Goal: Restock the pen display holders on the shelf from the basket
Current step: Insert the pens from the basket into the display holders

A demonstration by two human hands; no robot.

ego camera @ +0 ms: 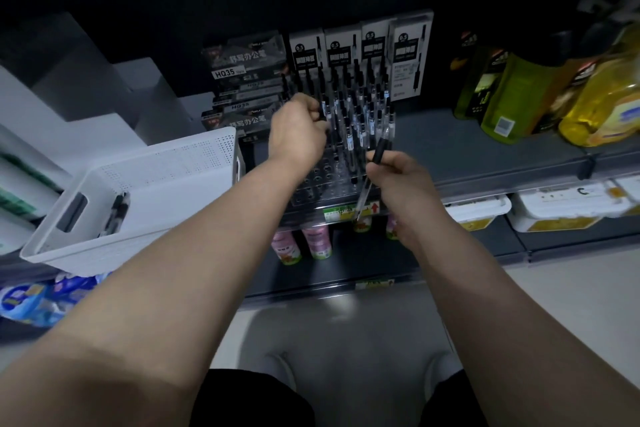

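My left hand [298,128] was curled around a standing pen [325,111] in the clear holder [322,191] on the shelf [485,146]. My right hand [398,177] pinched a loose pen [380,148] just over the holder's right front corner. The white basket [156,177] sat beside it on the left, with spare pens [116,213] inside.
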